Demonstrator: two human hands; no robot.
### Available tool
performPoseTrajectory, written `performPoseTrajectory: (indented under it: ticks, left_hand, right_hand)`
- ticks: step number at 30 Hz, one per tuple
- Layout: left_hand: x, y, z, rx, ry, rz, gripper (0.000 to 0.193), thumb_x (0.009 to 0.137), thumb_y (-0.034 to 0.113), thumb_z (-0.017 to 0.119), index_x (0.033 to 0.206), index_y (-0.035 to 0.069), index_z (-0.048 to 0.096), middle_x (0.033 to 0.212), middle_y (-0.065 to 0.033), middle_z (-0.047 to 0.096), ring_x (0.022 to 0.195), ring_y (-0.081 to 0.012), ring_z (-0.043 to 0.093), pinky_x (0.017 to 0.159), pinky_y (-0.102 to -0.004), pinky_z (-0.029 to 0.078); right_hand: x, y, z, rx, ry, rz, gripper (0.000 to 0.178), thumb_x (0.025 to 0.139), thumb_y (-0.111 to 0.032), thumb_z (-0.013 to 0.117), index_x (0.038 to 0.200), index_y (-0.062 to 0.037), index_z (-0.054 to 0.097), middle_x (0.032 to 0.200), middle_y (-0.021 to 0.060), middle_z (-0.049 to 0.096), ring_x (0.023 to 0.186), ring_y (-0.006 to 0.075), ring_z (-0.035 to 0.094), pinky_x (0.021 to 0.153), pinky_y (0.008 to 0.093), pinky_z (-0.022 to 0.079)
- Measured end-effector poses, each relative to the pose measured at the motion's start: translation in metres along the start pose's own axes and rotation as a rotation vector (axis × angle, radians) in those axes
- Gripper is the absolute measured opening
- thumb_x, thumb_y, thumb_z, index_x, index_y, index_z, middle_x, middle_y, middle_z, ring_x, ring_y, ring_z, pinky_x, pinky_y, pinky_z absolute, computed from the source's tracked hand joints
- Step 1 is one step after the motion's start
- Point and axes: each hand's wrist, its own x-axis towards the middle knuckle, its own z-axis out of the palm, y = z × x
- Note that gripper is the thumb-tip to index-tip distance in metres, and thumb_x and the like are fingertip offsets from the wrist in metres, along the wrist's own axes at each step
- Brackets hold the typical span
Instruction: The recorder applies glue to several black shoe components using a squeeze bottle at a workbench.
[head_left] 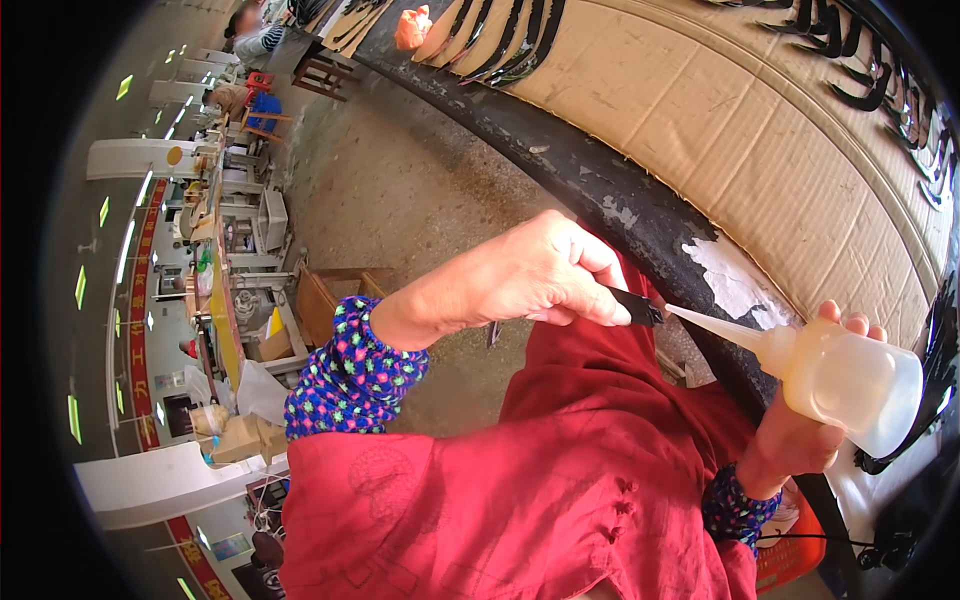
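My left hand (pixel 550 270) is closed, pinching a small black strip (pixel 638 308) between thumb and fingers; the rest of the strip is hidden by the hand. In my right hand (pixel 800 430) is a translucent white squeeze bottle (pixel 850 385), tilted on its side with fingers wrapped round it. Its long thin nozzle (pixel 715 327) points left, the tip close to the strip's end. Whether the tip touches the strip I cannot tell. Both hands are above my lap, over a red apron (pixel 580 440).
A black-edged table (pixel 600 180) covered with cardboard (pixel 720 130) runs along the right. Several curved black strips (pixel 520 45) lie at its far end, and more (pixel 870 85) hang along its far side. Below my right hand stands an orange basket (pixel 790 560). Other people (pixel 255 40) sit far left.
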Motion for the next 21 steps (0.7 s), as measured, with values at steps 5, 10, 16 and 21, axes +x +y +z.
performPoseTrajectory:
  ticks: [5,10,16,21]
  left_hand:
    - [0.002,0.001,0.004,-0.028,-0.013,-0.019,0.015,0.073,0.011,0.063,0.079,-0.001,0.06,0.056,0.0041,0.048,0.042,0.0014,0.034,0.037,-0.016,0.02]
    - [0.004,0.001,0.006,-0.052,-0.066,0.019,0.014,0.073,0.011,0.064,0.079,-0.001,0.06,0.057,0.0036,0.05,0.042,0.0015,0.035,0.037,-0.016,0.021]
    - [0.001,0.0,0.008,-0.095,-0.062,0.005,0.014,0.074,0.011,0.063,0.08,-0.001,0.059,0.057,0.0039,0.05,0.043,0.0012,0.034,0.037,-0.0159,0.022]
    - [0.0,-0.007,0.001,-0.11,-0.04,0.073,0.016,0.075,0.014,0.063,0.08,-0.001,0.059,0.058,0.0041,0.05,0.044,0.0005,0.035,0.038,-0.0159,0.022]
  right_hand:
    - [0.0,-0.001,0.003,-0.024,-0.028,0.027,0.089,0.054,-0.036,0.077,0.123,-0.0065,0.028,0.111,0.0076,0.039,0.109,0.0325,0.04,0.08,0.0422,0.043]
    - [-0.001,0.0,-0.001,-0.022,-0.065,0.024,0.089,0.054,-0.039,0.076,0.122,-0.0055,0.03,0.11,0.0077,0.04,0.109,0.0315,0.041,0.083,0.0437,0.041]
    - [0.0,0.0,-0.005,-0.161,-0.036,-0.118,0.084,0.057,-0.041,0.072,0.12,-0.0019,0.034,0.113,0.0083,0.039,0.106,0.0267,0.042,0.094,0.0468,0.03]
    - [-0.002,-0.008,-0.01,-0.129,-0.017,-0.136,0.079,0.06,-0.039,0.068,0.12,-0.0014,0.033,0.113,0.0089,0.039,0.107,0.024,0.039,0.096,0.0466,0.027]
